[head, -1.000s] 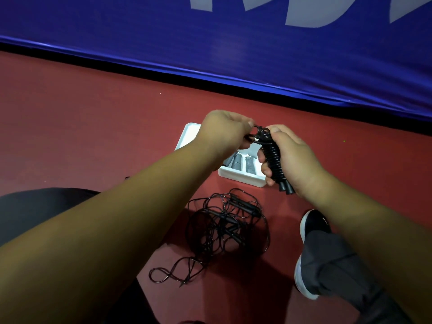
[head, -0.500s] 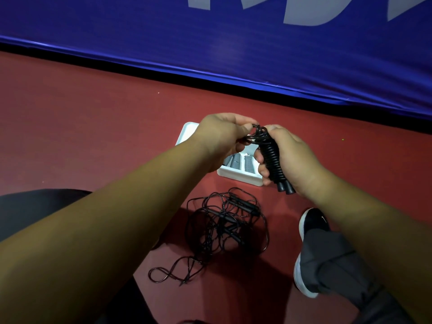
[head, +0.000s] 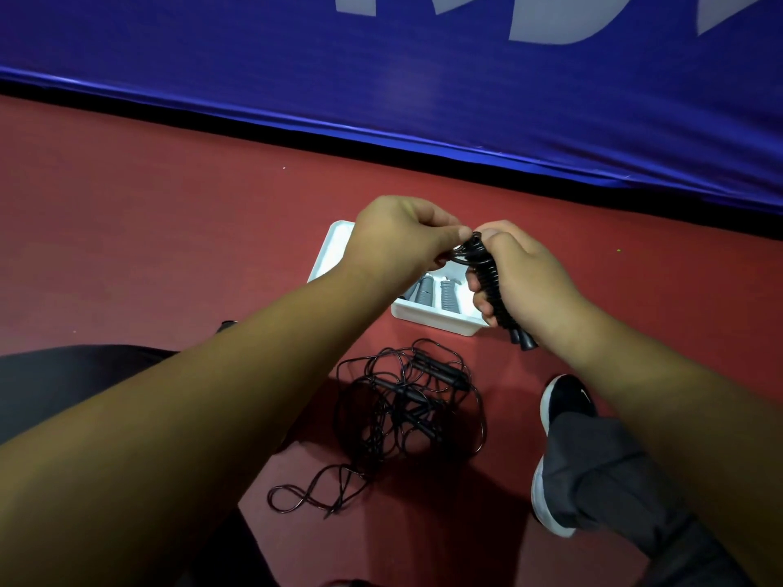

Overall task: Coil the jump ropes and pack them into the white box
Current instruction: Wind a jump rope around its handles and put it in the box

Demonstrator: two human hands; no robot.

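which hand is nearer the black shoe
Right. The right hand, gripping the jump rope, sits above the black shoe in view; the left hand, pinching that rope, is farther, up and to its left.

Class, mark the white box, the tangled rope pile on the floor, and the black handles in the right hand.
white box (head: 329,256), head view, its bare far-left wall.
tangled rope pile (head: 440,373), head view, a handle near its top.
black handles (head: 491,282), head view, ribbed grip beside the fingers.
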